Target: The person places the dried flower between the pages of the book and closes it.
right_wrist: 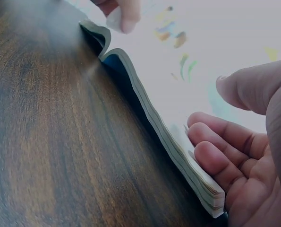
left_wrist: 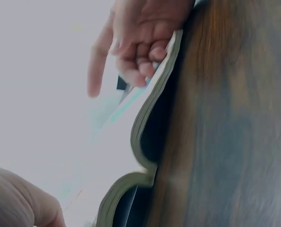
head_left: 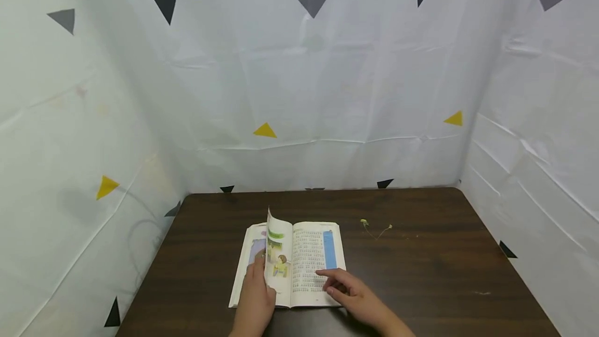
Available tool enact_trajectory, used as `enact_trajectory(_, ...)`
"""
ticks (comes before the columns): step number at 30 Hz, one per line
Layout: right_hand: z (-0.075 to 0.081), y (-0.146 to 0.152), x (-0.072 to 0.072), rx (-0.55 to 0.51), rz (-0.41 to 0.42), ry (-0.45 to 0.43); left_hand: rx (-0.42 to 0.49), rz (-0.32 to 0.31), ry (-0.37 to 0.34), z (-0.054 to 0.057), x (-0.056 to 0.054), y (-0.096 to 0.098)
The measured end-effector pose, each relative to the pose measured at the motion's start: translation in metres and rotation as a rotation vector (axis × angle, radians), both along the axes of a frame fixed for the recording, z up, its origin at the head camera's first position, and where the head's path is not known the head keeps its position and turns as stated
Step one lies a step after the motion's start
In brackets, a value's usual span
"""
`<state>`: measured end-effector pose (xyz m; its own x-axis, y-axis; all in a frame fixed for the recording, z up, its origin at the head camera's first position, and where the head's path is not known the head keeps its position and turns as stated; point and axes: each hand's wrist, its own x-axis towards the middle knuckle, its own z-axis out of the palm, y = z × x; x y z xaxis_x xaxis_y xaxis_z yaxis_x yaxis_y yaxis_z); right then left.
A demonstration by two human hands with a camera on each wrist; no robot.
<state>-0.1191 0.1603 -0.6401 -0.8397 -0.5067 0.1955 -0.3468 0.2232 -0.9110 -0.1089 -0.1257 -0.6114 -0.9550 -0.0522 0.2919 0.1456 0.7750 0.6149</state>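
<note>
An open book lies on the table, with printed text and a blue strip on its right side. One page with coloured pictures stands raised on the left side, curling at its top corner. My left hand holds this page near its outer edge, the thumb on the picture side. Over the lower right side of the book is my right hand, its index finger pointing across the text and its other fingers loosely bent. In the right wrist view, the bent fingertips lie right at the book's edge.
The dark wooden table extends around the book. A thin sprig with small yellow flowers lies to the book's right. White sheeting with black, grey and yellow triangles hangs behind the table and on both sides.
</note>
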Motion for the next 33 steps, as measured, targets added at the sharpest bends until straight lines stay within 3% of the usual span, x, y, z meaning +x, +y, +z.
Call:
enact_trajectory(5, 0.001, 0.002, 0.000, 0.016, 0.000, -0.041, 0.005, 0.073, -0.042, 0.005, 0.000, -0.012)
enact_trajectory(15, -0.001, 0.002, -0.001, 0.030, 0.002, -0.030, -0.115, 0.095, -0.132, 0.002, -0.005, -0.019)
enact_trajectory(18, -0.002, 0.002, -0.001, 0.035, -0.001, -0.020, -0.185, 0.077, -0.118, 0.004, -0.005, -0.013)
enact_trajectory(21, -0.001, 0.004, 0.000, 0.031, 0.001, -0.007, -0.227, -0.016, -0.023, 0.009, -0.006, -0.003)
enact_trajectory(25, 0.001, 0.006, 0.001, 0.002, 0.008, 0.020, -0.218, -0.263, 0.063, 0.013, -0.008, 0.016)
enact_trajectory(28, 0.000, 0.006, 0.000, -0.012, 0.014, 0.032, -0.250, -0.415, 0.015, 0.009, -0.009, 0.029)
enact_trajectory(30, -0.002, 0.005, -0.001, -0.011, 0.016, 0.031, -0.292, -0.451, -0.039, 0.003, -0.009, 0.035)
enact_trajectory(33, -0.004, 0.005, -0.002, -0.008, 0.016, 0.018, -0.363, -0.458, -0.078, -0.006, -0.007, 0.040)
